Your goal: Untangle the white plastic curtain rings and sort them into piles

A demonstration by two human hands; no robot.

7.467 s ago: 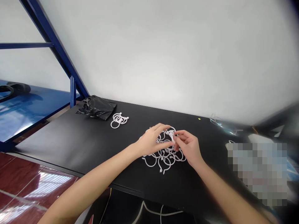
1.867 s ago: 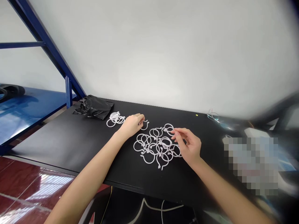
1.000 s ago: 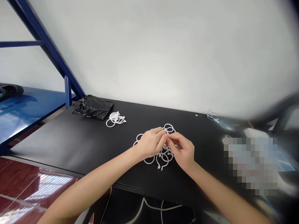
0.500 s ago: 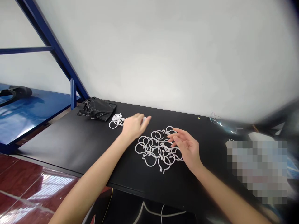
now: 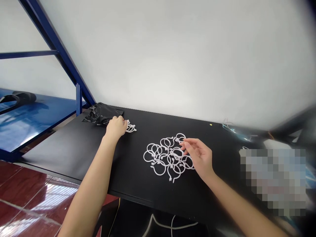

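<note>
Over the small cluster of white shower curtain rings (image 5: 130,127) at the back left is my left hand (image 5: 116,126), back upward and fingers curled down. Its fingertips are partly hidden, so what they hold does not show. Several more white rings with knobbed ends lie in a loose, overlapping pile (image 5: 160,168) at mid-table. At that pile's right edge hovers my right hand (image 5: 199,154), palm turned inward. Its fingers are loosely bent and apart, close to the upper right rings, and nothing is visible in them.
A crumpled black plastic bag (image 5: 101,113) lies just behind my left hand on the black table (image 5: 81,144). Clear plastic wrapping (image 5: 235,131) and a blurred-out package (image 5: 274,181) are at the right. A blue frame (image 5: 61,56) rises at the left against the wall.
My left hand has moved left, from between the two groups of rings to over the small cluster beside the bag. My right hand has barely shifted, its fingers slightly more curled.
</note>
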